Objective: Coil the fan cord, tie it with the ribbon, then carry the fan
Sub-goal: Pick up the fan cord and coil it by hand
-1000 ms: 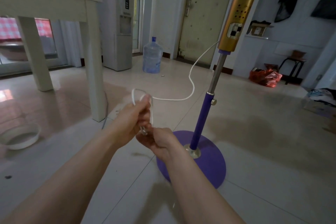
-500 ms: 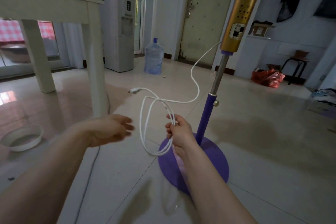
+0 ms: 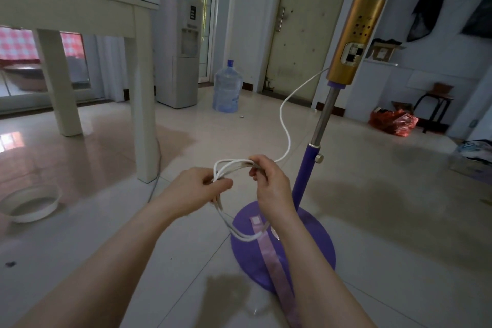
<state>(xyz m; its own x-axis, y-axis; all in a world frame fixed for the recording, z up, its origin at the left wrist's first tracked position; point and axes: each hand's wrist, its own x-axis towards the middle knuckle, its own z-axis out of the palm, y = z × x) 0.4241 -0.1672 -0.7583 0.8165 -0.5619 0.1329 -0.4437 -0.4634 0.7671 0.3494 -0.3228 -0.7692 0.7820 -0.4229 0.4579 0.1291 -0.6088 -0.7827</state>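
The standing fan has a gold control column (image 3: 355,40), a steel and purple pole (image 3: 308,168) and a round purple base (image 3: 314,245) on the floor. Its white cord (image 3: 286,125) runs from the column down to my hands, where it is gathered into several loops (image 3: 231,165). My left hand (image 3: 197,189) pinches the loops on the left side. My right hand (image 3: 269,181) grips them on the right. The lower ends of the loops hang over the base. A pale purple ribbon (image 3: 277,271) lies across the base and floor below my right forearm.
A white table (image 3: 141,120) stands at the left with a leg close to my hands. A white bowl (image 3: 29,204) sits on the floor at far left. A water dispenser (image 3: 181,48), a water bottle (image 3: 227,88), a red bag (image 3: 392,120) and a stool (image 3: 436,104) stand farther back.
My left hand has come back to the cord and taken hold of the loops. The loops have been drawn tighter between both hands, and the free plug end no longer sticks out.
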